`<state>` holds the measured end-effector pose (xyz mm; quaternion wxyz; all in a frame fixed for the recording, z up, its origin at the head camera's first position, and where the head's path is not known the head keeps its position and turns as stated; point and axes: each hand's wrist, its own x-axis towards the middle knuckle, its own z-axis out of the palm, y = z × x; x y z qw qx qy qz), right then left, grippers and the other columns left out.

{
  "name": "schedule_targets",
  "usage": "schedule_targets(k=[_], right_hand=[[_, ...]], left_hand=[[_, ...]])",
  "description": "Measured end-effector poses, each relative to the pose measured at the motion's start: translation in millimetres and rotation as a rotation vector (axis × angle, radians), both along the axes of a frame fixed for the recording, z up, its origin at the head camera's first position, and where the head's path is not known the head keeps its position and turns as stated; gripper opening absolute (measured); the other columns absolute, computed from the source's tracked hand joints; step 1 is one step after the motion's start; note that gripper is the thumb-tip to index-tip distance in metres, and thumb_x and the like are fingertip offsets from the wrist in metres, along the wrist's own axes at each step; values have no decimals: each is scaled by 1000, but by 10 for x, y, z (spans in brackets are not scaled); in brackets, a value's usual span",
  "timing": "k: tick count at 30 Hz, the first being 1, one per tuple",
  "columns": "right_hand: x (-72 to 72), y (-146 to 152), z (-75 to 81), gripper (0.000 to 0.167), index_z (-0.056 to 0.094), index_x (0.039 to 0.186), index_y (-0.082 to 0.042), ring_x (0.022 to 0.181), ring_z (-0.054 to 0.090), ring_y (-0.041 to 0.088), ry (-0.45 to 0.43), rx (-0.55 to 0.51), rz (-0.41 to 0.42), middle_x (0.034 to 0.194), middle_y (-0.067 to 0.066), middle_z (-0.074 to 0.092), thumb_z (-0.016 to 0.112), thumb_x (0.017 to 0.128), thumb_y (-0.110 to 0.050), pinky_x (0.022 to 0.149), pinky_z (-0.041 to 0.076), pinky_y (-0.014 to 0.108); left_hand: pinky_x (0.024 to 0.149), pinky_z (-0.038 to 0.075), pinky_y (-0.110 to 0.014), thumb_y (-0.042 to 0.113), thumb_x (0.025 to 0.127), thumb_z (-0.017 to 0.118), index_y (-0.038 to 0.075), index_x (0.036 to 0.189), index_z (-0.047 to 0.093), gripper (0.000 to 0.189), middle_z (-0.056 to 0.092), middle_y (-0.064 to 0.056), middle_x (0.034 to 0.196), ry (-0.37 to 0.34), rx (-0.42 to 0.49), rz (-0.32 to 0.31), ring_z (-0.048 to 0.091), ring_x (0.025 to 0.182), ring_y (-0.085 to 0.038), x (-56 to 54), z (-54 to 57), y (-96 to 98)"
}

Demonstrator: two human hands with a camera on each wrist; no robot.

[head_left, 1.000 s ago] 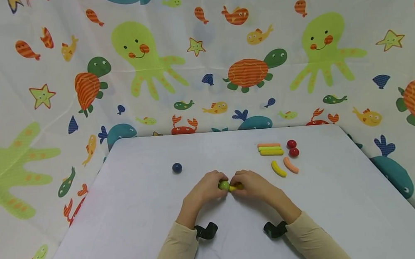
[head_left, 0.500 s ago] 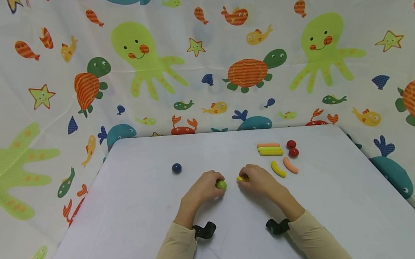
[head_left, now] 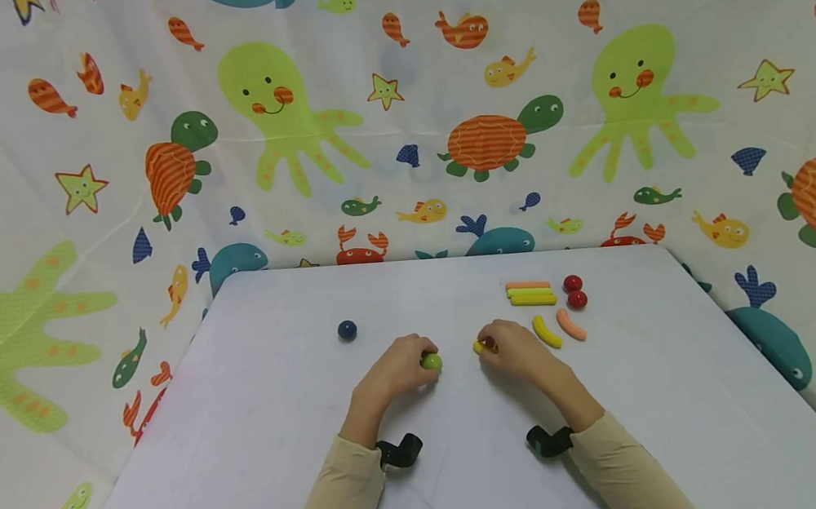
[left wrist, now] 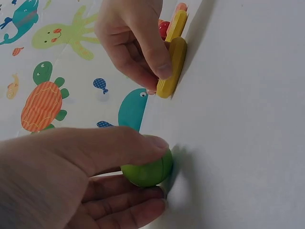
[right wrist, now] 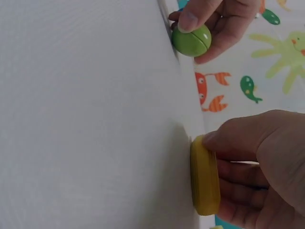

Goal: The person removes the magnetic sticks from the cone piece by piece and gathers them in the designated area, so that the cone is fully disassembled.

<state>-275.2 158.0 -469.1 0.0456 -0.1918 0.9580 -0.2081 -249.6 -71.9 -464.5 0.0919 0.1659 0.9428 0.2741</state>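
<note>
In the head view my left hand pinches a small green ball low over the white table. A groove runs round this ball in the right wrist view. Across a gap to the right, my right hand grips a short yellow stick with rounded ends between thumb and fingers. Most of the stick is hidden by the hand in the head view. Just right of that hand lie a curved yellow piece and a curved orange piece.
A dark blue ball sits left of the hands on the white table. At the back right are straight orange and yellow sticks side by side, beside two red balls. A sea-animal cloth hangs behind.
The hands have moved apart: the left one slightly left with the green ball, the right one to the right with the yellow stick. A second ago ball and stick were together.
</note>
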Motion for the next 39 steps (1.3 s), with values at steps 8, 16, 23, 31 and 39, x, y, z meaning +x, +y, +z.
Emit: schedule_targets(k=[8,16,23,31,39], right_hand=[[-66,108,-43,23,70,111,-4,88,59,19,16,-45,-75,98,8,67,71,92,-17,87,57,37],[-95,250,-62,23,69,108,0,88,60,24,97,-32,-186,99,13,66,68,93,-16,86,57,42],[-125,373,-80,21,70,106,2,96,60,29,152,-16,-238,105,17,68,66,93,-13,92,56,46],[-143,464,-24,22,71,109,6,104,59,34,127,-34,-277,110,21,66,63,94,-8,99,52,50],[-173,543,-40,19,72,104,7,94,61,34,185,-21,-290,102,22,65,62,92,-4,90,55,48]], left_hand=[[83,50,-34,14,85,73,3,121,69,38,67,-8,107,14,0,-4,55,90,-16,-9,10,-41],[85,50,-36,15,85,74,2,119,69,38,67,-9,108,21,9,25,56,91,-17,-8,16,-97],[89,50,-38,18,83,77,5,116,69,36,63,-9,109,73,-18,109,55,97,-20,-16,-24,-157],[88,52,-38,15,84,75,3,117,69,35,62,-10,108,123,-31,186,57,94,-20,-34,-50,-257],[87,54,-41,13,85,74,4,117,68,33,64,-12,112,183,-95,281,60,98,-23,-35,-23,-370]])
